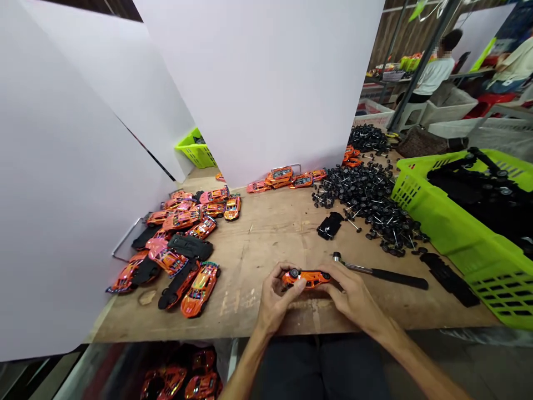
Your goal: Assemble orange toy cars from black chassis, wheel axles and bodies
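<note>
Left hand (272,297), right hand (353,294) both holding orange toy car (308,279).
Slack grip could drop it toward black-handled driver (395,276) just beside.

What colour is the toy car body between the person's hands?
Orange toy car body, best seen in the head view.
</note>
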`<action>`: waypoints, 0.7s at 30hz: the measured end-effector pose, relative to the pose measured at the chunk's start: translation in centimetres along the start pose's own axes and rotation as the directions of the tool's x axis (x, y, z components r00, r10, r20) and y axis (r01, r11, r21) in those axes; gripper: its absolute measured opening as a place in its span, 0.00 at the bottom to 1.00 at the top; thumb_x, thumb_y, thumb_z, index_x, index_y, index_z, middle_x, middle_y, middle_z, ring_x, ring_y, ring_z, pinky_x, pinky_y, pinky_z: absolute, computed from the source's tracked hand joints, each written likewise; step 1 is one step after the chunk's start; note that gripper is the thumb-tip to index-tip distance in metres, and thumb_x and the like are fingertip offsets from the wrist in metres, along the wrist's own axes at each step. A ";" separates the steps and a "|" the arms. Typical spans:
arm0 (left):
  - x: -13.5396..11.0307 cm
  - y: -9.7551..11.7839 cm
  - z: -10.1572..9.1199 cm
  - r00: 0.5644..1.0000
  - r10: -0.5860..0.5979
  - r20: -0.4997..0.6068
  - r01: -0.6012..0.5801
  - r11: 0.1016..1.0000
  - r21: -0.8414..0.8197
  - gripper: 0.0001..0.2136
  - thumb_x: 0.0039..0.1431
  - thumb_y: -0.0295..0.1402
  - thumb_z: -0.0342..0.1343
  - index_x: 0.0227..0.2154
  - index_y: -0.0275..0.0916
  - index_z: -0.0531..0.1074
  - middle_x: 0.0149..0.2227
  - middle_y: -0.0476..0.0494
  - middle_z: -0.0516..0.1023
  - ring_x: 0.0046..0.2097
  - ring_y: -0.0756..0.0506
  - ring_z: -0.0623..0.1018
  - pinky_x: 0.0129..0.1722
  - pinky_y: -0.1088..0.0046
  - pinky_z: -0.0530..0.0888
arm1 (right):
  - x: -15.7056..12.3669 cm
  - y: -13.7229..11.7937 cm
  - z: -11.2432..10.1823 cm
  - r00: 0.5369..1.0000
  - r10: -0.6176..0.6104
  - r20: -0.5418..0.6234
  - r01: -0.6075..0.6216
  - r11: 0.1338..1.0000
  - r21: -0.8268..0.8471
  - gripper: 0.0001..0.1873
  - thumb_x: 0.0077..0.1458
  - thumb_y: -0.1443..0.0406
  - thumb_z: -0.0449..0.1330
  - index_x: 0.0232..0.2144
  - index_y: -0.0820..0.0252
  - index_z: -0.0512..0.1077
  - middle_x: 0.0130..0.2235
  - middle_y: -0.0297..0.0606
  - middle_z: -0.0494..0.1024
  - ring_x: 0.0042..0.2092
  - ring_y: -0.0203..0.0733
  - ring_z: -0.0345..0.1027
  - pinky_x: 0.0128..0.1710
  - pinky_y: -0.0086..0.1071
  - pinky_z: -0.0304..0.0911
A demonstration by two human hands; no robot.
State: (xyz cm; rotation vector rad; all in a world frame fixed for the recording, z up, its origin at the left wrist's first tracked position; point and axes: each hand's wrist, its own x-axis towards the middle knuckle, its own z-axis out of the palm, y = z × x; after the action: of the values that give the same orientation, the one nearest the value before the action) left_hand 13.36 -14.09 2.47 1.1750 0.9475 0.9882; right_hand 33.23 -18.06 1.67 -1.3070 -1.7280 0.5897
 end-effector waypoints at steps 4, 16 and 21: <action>-0.1 -0.6 -0.5 1.000 0.019 -0.004 -0.018 0.974 0.226 0.12 0.63 0.43 0.63 0.36 0.38 0.77 0.34 0.46 0.77 0.37 0.45 0.74 0.39 0.73 0.70 | 0.5 0.5 -0.9 0.996 0.014 0.089 -0.012 1.000 -0.028 0.14 0.64 0.70 0.56 0.47 0.52 0.77 0.44 0.40 0.83 0.45 0.48 0.78 0.47 0.40 0.75; -0.3 -1.2 -1.7 0.974 0.122 0.192 -0.192 0.892 0.409 0.10 0.71 0.39 0.55 0.45 0.40 0.78 0.45 0.40 0.82 0.47 0.42 0.79 0.48 0.68 0.73 | -1.2 1.9 1.6 0.999 -0.029 0.016 0.027 0.997 0.073 0.13 0.67 0.69 0.56 0.48 0.53 0.76 0.46 0.42 0.82 0.50 0.49 0.76 0.51 0.41 0.72; 0.6 2.3 -1.7 0.840 0.212 0.499 -0.529 0.524 0.667 0.12 0.73 0.32 0.47 0.50 0.39 0.74 0.46 0.38 0.81 0.49 0.40 0.78 0.53 0.60 0.72 | 1.1 0.3 -0.9 0.981 0.086 0.174 -0.102 0.991 0.087 0.06 0.67 0.65 0.60 0.45 0.54 0.76 0.44 0.39 0.81 0.46 0.46 0.75 0.49 0.37 0.69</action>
State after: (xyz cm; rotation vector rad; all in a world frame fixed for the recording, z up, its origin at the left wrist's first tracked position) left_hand 11.65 -12.81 4.49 2.3358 0.8449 0.6115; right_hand 34.02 -17.08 2.26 -1.3074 -1.7583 0.8504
